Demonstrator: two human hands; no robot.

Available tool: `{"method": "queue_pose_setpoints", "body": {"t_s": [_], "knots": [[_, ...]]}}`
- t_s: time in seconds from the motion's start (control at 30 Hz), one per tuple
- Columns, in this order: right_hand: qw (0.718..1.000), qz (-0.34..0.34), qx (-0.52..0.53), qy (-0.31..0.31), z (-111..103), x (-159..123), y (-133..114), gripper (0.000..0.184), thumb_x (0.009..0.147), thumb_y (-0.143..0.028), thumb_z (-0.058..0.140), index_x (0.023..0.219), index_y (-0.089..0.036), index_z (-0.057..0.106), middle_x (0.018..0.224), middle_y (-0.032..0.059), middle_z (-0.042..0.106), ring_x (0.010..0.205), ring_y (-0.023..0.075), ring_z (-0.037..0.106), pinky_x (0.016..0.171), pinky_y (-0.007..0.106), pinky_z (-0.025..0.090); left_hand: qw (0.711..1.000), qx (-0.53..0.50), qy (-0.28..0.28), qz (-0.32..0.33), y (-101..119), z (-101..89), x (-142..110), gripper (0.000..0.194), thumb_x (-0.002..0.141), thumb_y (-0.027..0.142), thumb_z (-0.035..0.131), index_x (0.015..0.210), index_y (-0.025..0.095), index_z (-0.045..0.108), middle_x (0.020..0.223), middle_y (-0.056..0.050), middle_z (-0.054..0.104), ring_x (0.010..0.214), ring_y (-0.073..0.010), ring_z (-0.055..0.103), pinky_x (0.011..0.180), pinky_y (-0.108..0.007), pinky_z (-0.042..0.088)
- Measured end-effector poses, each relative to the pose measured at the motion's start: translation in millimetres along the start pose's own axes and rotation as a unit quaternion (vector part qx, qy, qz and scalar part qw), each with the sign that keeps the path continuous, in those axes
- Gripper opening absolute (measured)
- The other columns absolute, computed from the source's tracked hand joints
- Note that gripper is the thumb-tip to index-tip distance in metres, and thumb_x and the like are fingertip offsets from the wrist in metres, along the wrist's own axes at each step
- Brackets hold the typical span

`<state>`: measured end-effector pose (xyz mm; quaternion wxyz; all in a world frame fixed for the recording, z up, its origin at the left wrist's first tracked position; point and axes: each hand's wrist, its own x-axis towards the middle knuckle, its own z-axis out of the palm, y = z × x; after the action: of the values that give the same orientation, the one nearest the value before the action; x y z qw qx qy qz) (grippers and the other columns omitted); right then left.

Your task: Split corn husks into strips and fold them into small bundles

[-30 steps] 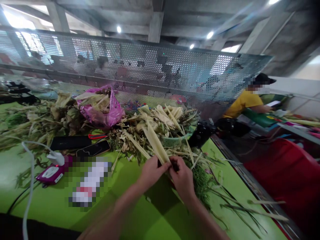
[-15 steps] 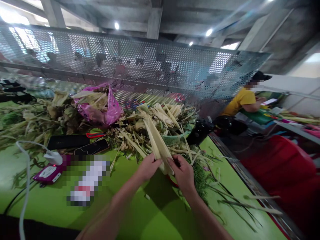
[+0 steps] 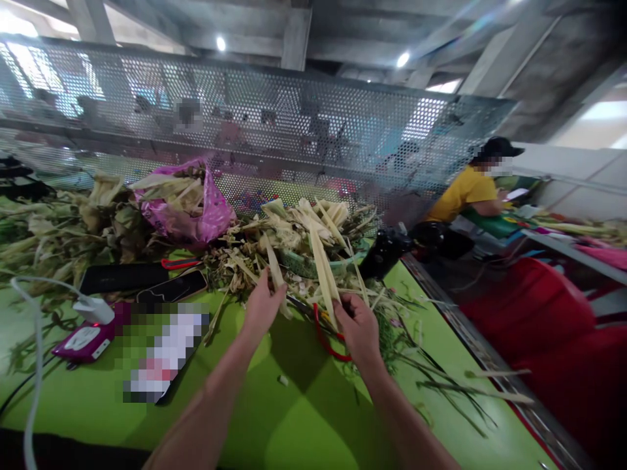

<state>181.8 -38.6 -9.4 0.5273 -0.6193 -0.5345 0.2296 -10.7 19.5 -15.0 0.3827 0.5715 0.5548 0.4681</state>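
Between the fingers of my left hand [image 3: 263, 301] is a narrow strip of pale dried corn husk [image 3: 274, 264]. My right hand [image 3: 360, 324] pinches a wider, longer husk piece [image 3: 323, 271] that points away from me. The two pieces are apart. Under and between the hands lie scissors with red handles [image 3: 327, 341], partly covered by the right hand and its husk. Just beyond, a green basket [image 3: 318, 266] holds a heap of dry husks [image 3: 298, 225].
Left of the hands lie dark phones [image 3: 176, 287], a red cutter [image 3: 180, 264] and a purple power strip [image 3: 88, 339] with a white charger. A pink bag [image 3: 215, 212] of husks stands behind. A black bottle [image 3: 386, 251] is at right. A person in yellow [image 3: 465, 192] sits beyond.
The single husk held by both hands is now in two pieces, one in each hand. My left hand has moved left, away from the right, and the red-handled scissors have come into view.
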Motion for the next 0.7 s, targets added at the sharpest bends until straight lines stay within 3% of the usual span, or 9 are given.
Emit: {"method": "queue_pose_setpoints", "body": {"t_s": [0.1, 0.17, 0.2, 0.27, 0.33, 0.37, 0.5, 0.7], "knots": [[1.0, 0.0, 0.008, -0.011, 3.4, -3.8, -3.3, 0.023, 0.079, -0.043, 0.06, 0.079, -0.019, 0.058, 0.059, -0.0024, 0.051, 0.05, 0.0131, 0.042, 0.045, 0.024, 0.034, 0.984, 0.117, 0.12, 0.058, 9.3, -10.8, -2.1, 0.073, 0.074, 0.04, 0.066, 0.137, 0.015, 0.039, 0.133, -0.019, 0.049, 0.124, -0.0321, 0.043, 0.101, -0.044, 0.034], [1.0, -0.013, -0.002, -0.015, 5.6, -7.0, -5.6, 0.021, 0.081, -0.041, 0.058, 0.079, -0.02, 0.057, 0.061, -0.0017, 0.053, 0.052, 0.0135, 0.044, 0.047, 0.024, 0.035, 0.977, 0.126, 0.143, 0.098, 17.7, -11.0, -8.9, 0.067, 0.079, 0.043, 0.06, 0.137, 0.018, 0.039, 0.141, -0.018, 0.041, 0.128, -0.0314, 0.039, 0.104, -0.045, 0.031], [1.0, -0.023, -0.011, -0.018, 6.6, -8.7, -6.5, 0.021, 0.081, -0.04, 0.057, 0.078, -0.02, 0.057, 0.062, -0.0013, 0.054, 0.052, 0.0138, 0.045, 0.048, 0.025, 0.036, 0.983, 0.101, 0.117, 0.101, 21.0, -8.0, -13.3, 0.06, 0.082, 0.045, 0.056, 0.135, 0.019, 0.042, 0.138, -0.016, 0.044, 0.12, -0.0291, 0.046, 0.1, -0.043, 0.035], [0.998, -0.046, -0.037, -0.025, 8.6, -12.1, -7.6, 0.019, 0.083, -0.039, 0.056, 0.078, -0.021, 0.056, 0.063, -0.0008, 0.055, 0.054, 0.0144, 0.046, 0.051, 0.025, 0.037, 0.997, 0.014, -0.017, 0.078, 24.0, 3.9, -22.8, 0.05, 0.084, 0.049, 0.052, 0.124, 0.019, 0.05, 0.116, -0.013, 0.059, 0.095, -0.0228, 0.058, 0.084, -0.037, 0.046], [0.995, -0.074, -0.065, -0.034, 10.4, -15.0, -7.7, 0.015, 0.083, -0.036, 0.055, 0.08, -0.021, 0.057, 0.065, -0.0006, 0.057, 0.057, 0.0152, 0.049, 0.054, 0.026, 0.039, 0.985, -0.076, -0.147, 0.054, 21.7, 20.4, -31.1, 0.045, 0.083, 0.048, 0.055, 0.115, 0.017, 0.053, 0.102, -0.01, 0.064, 0.086, -0.0195, 0.059, 0.077, -0.031, 0.048], [0.993, -0.088, -0.076, -0.037, 11.1, -16.0, -7.6, 0.013, 0.083, -0.033, 0.055, 0.08, -0.021, 0.057, 0.067, -0.0004, 0.057, 0.059, 0.0157, 0.05, 0.055, 0.026, 0.04, 0.979, -0.096, -0.171, 0.054, 19.2, 28.4, -34.4, 0.044, 0.081, 0.046, 0.058, 0.113, 0.017, 0.053, 0.1, -0.008, 0.064, 0.086, -0.019, 0.059, 0.078, -0.03, 0.047], [0.987, -0.12, -0.1, -0.038, 12.1, -16.6, -6.3, 0.01, 0.083, -0.03, 0.054, 0.083, -0.021, 0.057, 0.075, 0.0017, 0.061, 0.066, 0.0177, 0.054, 0.063, 0.028, 0.042, 0.979, -0.079, -0.176, 0.064, 9.5, 46.9, -40.3, 0.026, 0.088, 0.038, 0.047, 0.1, 0.018, 0.056, 0.096, -0.007, 0.064, 0.09, -0.0189, 0.058, 0.084, -0.029, 0.045], [0.99, -0.116, -0.073, -0.02, 10.3, -15.7, -4.9, 0.013, 0.081, -0.032, 0.059, 0.086, -0.02, 0.057, 0.076, 0.0013, 0.06, 0.066, 0.017, 0.053, 0.063, 0.027, 0.042, 0.981, -0.041, -0.175, 0.067, 12.4, 41.0, -41.6, 0.026, 0.09, 0.038, 0.041, 0.09, 0.02, 0.059, 0.09, -0.007, 0.065, 0.084, -0.0197, 0.058, 0.079, -0.029, 0.044]]}}
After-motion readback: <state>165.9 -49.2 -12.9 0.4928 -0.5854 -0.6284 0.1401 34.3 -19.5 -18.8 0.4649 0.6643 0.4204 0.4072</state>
